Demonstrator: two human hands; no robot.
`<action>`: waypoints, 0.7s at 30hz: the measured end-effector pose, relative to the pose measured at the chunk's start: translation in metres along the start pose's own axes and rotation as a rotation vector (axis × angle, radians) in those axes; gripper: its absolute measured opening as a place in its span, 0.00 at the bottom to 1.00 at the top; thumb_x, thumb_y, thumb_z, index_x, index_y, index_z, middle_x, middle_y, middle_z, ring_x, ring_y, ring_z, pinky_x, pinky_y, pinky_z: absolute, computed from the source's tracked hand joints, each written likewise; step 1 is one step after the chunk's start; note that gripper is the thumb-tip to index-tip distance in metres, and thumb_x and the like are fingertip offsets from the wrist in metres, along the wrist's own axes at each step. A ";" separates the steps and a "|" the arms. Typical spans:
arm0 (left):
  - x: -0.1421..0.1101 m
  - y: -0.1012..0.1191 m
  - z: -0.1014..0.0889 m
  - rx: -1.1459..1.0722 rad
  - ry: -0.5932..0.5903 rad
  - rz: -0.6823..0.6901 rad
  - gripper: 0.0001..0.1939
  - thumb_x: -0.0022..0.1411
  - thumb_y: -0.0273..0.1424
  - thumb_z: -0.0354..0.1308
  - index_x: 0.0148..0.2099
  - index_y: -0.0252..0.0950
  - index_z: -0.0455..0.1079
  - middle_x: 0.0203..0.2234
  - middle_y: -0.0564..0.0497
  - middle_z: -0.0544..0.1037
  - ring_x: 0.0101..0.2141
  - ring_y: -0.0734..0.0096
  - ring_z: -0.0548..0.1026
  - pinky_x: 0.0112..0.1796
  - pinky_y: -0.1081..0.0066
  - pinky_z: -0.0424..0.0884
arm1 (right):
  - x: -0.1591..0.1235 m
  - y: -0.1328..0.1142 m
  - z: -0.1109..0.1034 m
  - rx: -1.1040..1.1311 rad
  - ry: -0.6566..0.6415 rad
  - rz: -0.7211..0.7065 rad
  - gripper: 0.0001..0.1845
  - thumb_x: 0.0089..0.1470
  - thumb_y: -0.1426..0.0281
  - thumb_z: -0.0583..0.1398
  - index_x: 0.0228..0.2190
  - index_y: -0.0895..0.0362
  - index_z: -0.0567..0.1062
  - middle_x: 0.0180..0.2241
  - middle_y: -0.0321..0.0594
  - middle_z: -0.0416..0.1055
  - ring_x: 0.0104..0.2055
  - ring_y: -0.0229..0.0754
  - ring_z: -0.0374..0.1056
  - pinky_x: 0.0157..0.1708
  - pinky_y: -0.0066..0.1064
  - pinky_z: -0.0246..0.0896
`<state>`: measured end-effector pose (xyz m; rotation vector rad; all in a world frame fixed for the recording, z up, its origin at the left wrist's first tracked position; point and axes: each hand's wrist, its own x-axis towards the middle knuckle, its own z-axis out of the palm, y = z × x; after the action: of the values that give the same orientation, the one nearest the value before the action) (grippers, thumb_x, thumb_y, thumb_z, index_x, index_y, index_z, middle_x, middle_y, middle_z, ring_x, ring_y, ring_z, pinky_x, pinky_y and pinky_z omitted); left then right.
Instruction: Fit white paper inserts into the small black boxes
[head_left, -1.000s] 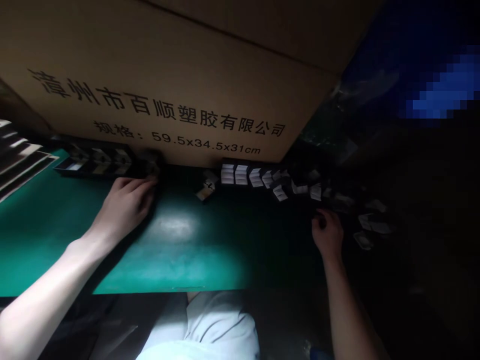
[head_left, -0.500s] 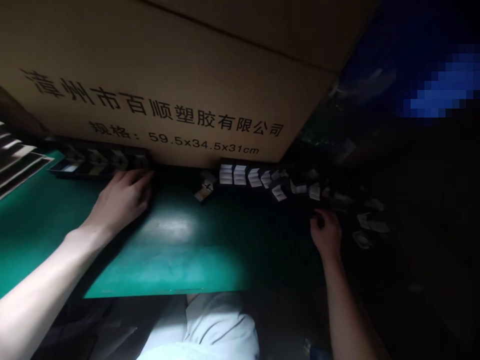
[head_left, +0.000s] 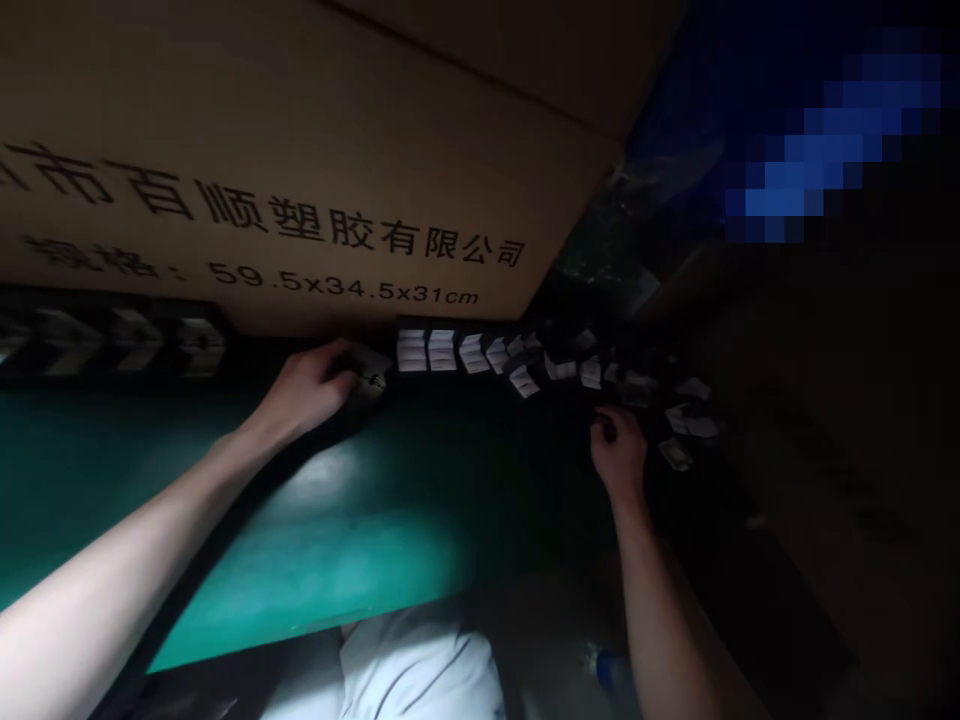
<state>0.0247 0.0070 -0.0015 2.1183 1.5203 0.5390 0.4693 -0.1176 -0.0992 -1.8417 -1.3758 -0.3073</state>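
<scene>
The box [head_left: 373, 378] at your left hand lies on the table in front of the carton [head_left: 262, 130], before the right half of its printed face. It is small, and its lid stands open. A dark mark shows near its middle; blur and shadow prevent reading it.

Your left hand [head_left: 309, 385] is at the left side of this box, in front of the carton, with thumb and forefinger against it. Whether the fingers are clamped on it or only touching cannot be told.

Your right hand [head_left: 619, 450] is beyond the carton's right corner and nearer to you, palm side turned inward. Thumb and fingers curl round a dark gap; whether the tips meet, or hold anything, cannot be told.

Open boxes with white linings [head_left: 442, 350] stand side by side before the carton's right end, and the line grows ragged past its corner. Loose boxes [head_left: 691, 422] lie scattered farther to the right of the carton, beyond your right hand.

A second row of open boxes [head_left: 196, 347] stands close along the carton's foot on the left, cut off by the edge of view.

The green table [head_left: 360, 560] extends from the carton toward you, brightly lit at its near edge. Your pale trousers [head_left: 424, 665] show below that edge. Right of the carton, clear plastic [head_left: 600, 255] is dimly visible.
</scene>
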 end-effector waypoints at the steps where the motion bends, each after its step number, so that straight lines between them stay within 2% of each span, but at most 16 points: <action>1: 0.001 -0.006 0.003 -0.057 0.006 -0.006 0.28 0.64 0.31 0.47 0.64 0.30 0.70 0.57 0.41 0.80 0.56 0.48 0.77 0.57 0.56 0.71 | 0.001 0.000 0.000 -0.002 0.000 0.004 0.14 0.55 0.68 0.55 0.38 0.57 0.80 0.43 0.51 0.79 0.44 0.49 0.75 0.44 0.41 0.74; 3: 0.005 -0.018 0.007 -0.149 0.027 -0.022 0.29 0.62 0.33 0.50 0.64 0.35 0.71 0.58 0.46 0.80 0.57 0.49 0.76 0.59 0.56 0.70 | 0.001 0.000 -0.001 -0.015 0.002 0.009 0.15 0.56 0.68 0.55 0.38 0.57 0.80 0.43 0.50 0.79 0.43 0.48 0.76 0.42 0.40 0.74; 7: 0.009 -0.033 0.014 -0.225 0.003 -0.004 0.30 0.62 0.46 0.57 0.62 0.40 0.73 0.58 0.46 0.80 0.54 0.47 0.78 0.57 0.56 0.72 | 0.000 -0.002 -0.004 -0.020 0.024 0.028 0.16 0.58 0.65 0.55 0.38 0.57 0.81 0.42 0.49 0.80 0.42 0.48 0.77 0.42 0.39 0.74; 10: 0.009 -0.035 0.017 -0.235 -0.019 0.024 0.28 0.64 0.51 0.56 0.59 0.40 0.74 0.54 0.46 0.82 0.50 0.49 0.79 0.55 0.56 0.72 | -0.002 -0.003 -0.010 -0.022 0.040 0.053 0.17 0.59 0.64 0.55 0.40 0.57 0.81 0.40 0.48 0.81 0.40 0.47 0.77 0.41 0.38 0.74; 13: 0.008 -0.035 0.017 -0.230 -0.005 0.005 0.28 0.63 0.53 0.57 0.55 0.39 0.74 0.47 0.47 0.83 0.44 0.51 0.80 0.47 0.59 0.73 | 0.002 0.006 -0.021 -0.037 0.067 0.081 0.17 0.57 0.65 0.55 0.40 0.58 0.81 0.39 0.49 0.82 0.39 0.49 0.77 0.43 0.40 0.73; 16: 0.006 -0.034 0.016 -0.242 0.007 -0.003 0.27 0.62 0.53 0.59 0.52 0.38 0.74 0.41 0.48 0.82 0.40 0.55 0.79 0.41 0.63 0.72 | 0.022 0.026 -0.039 -0.207 0.081 0.078 0.18 0.55 0.69 0.54 0.40 0.59 0.81 0.39 0.51 0.81 0.42 0.51 0.77 0.48 0.44 0.71; 18: 0.006 -0.032 0.016 -0.263 0.005 -0.002 0.27 0.62 0.53 0.59 0.52 0.38 0.74 0.40 0.48 0.82 0.39 0.56 0.78 0.39 0.64 0.71 | 0.042 0.041 -0.054 -0.411 0.027 0.051 0.19 0.55 0.71 0.53 0.42 0.60 0.80 0.40 0.52 0.80 0.44 0.53 0.76 0.49 0.45 0.70; 21: 0.005 -0.030 0.015 -0.270 0.006 -0.012 0.27 0.61 0.52 0.59 0.52 0.37 0.74 0.40 0.47 0.82 0.39 0.56 0.78 0.40 0.64 0.70 | 0.075 0.059 -0.074 -0.526 -0.062 0.012 0.20 0.55 0.75 0.52 0.44 0.61 0.79 0.46 0.57 0.79 0.50 0.56 0.73 0.55 0.49 0.65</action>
<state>0.0118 0.0175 -0.0305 1.9008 1.3767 0.7041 0.5691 -0.1231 -0.0316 -2.2974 -1.4164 -0.6602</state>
